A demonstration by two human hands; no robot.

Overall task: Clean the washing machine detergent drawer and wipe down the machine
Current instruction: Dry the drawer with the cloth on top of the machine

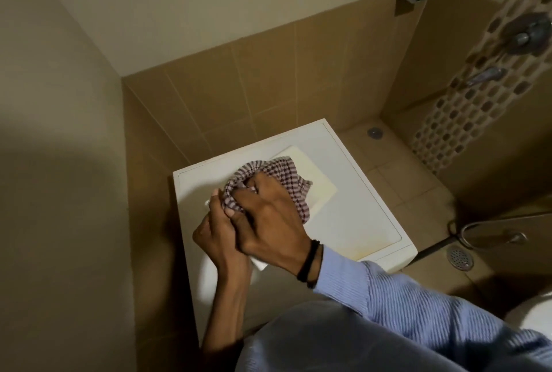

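The white washing machine (358, 192) stands in a tiled corner, seen from above. A pale yellowish rectangular panel (313, 183) lies on its top. My right hand (268, 222) is closed on a bunched brown-and-white striped cloth (274, 171) and presses it down over the machine's left part. My left hand (218, 234) is tucked under the right one, fingers curled around a white plastic piece, apparently the detergent drawer (259, 264). Only small edges of that piece show; the hands and cloth hide the rest.
Brown tiled walls close in behind and to the left of the machine. A shower tap (528, 32) and spout (487, 76) are on the mosaic strip at right. Floor drains (460, 256) (375, 132) and a metal hose loop (490, 235) lie to the right.
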